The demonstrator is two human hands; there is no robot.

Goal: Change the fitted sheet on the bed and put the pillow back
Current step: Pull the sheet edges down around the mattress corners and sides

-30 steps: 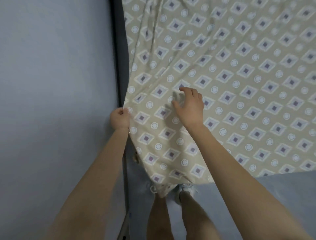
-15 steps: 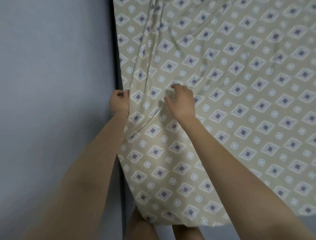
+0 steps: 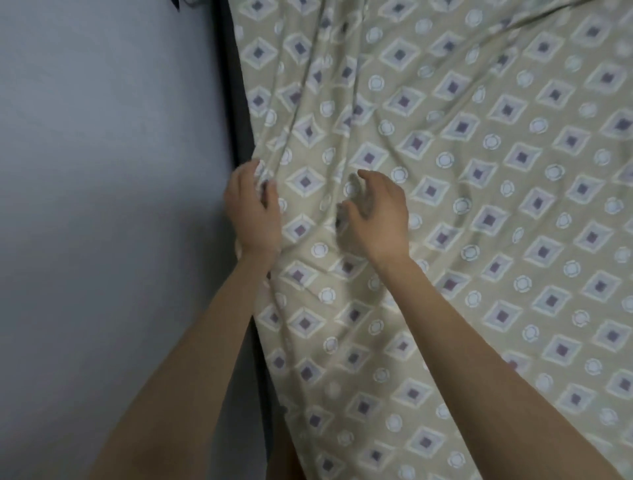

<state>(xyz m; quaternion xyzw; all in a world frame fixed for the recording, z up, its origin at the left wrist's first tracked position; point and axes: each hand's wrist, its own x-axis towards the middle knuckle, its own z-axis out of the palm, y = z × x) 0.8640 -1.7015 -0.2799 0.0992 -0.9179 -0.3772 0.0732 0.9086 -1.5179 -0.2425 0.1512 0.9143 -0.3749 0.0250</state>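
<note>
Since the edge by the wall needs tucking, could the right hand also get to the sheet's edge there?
Probably yes: the right hand is over the sheet close beside the left hand, which grips that edge next to the wall; only wrinkled fabric lies between them.

the patterned sheet point(image 3: 479, 240) runs off the top, right and bottom edges and covers whatever lies beneath it. the left hand point(image 3: 253, 219) has its fingertips buried in a bunched fold at the sheet's edge. the right hand point(image 3: 376, 219) is smeared by motion blur; whether its bent fingers pinch the cloth cannot be told. both forearms are cut by the bottom edge. a bare leg point(image 3: 284, 459) shows only as a sliver beside the sheet. a dark shape point(image 3: 176, 4) at the top edge is too cropped to name.
</note>
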